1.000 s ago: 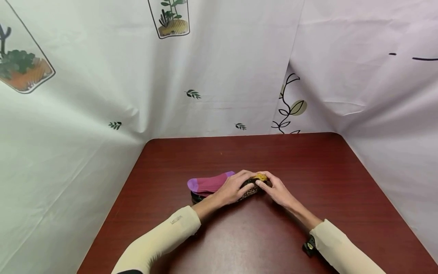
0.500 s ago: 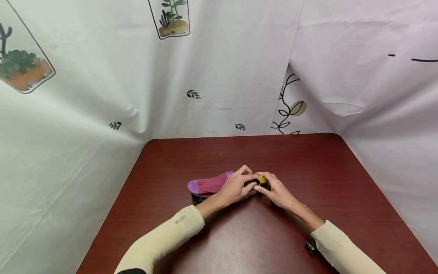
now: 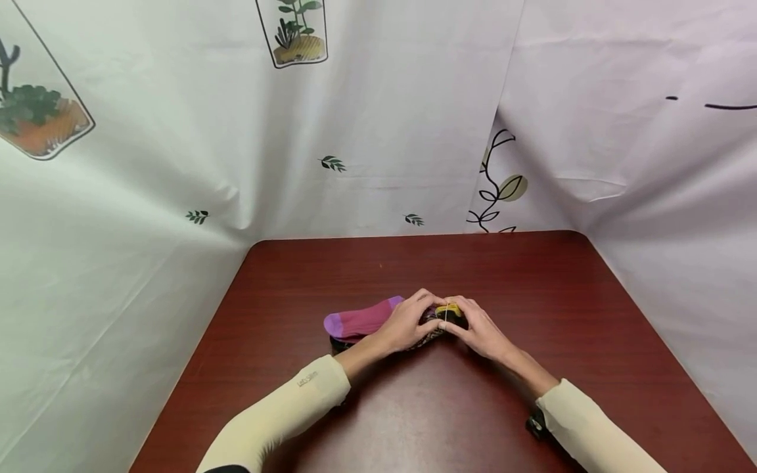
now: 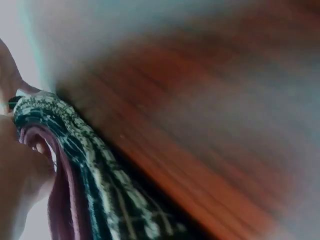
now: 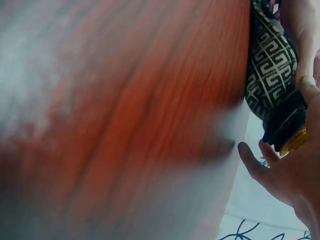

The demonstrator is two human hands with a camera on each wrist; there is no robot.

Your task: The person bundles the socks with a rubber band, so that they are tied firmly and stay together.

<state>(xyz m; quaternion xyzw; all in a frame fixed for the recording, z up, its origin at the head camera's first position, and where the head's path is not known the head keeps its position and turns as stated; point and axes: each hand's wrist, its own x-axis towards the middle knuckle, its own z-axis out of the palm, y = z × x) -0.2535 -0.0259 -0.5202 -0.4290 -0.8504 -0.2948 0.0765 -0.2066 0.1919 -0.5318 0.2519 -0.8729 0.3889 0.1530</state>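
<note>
In the head view a pair of purple-toed maroon socks (image 3: 363, 320) lies on top of dark patterned socks (image 3: 340, 344), together in one stack. My left hand (image 3: 403, 323) grips the stack's right part, thumb in front and fingers behind. My right hand (image 3: 481, 332) curls round the dark end with its yellow trim (image 3: 452, 308). A thin white band (image 3: 447, 315) runs across that end between the fingertips of both hands. Maroon cloth (image 4: 72, 200) curves inside patterned cloth (image 4: 107, 170) in the left wrist view. The right wrist view shows the key-patterned side (image 5: 272, 65). Fingers partly hide the band.
The socks rest on a reddish-brown wooden table (image 3: 378, 269) with rounded far corners. White printed curtains (image 3: 378, 131) rise behind it and along both sides. A dark strapped device (image 3: 536, 426) sits at the right wrist.
The left fingers have shifted slightly at the sock end. The thin white band has become visible and now stands upright across the yellow trim. The stack has stayed in place.
</note>
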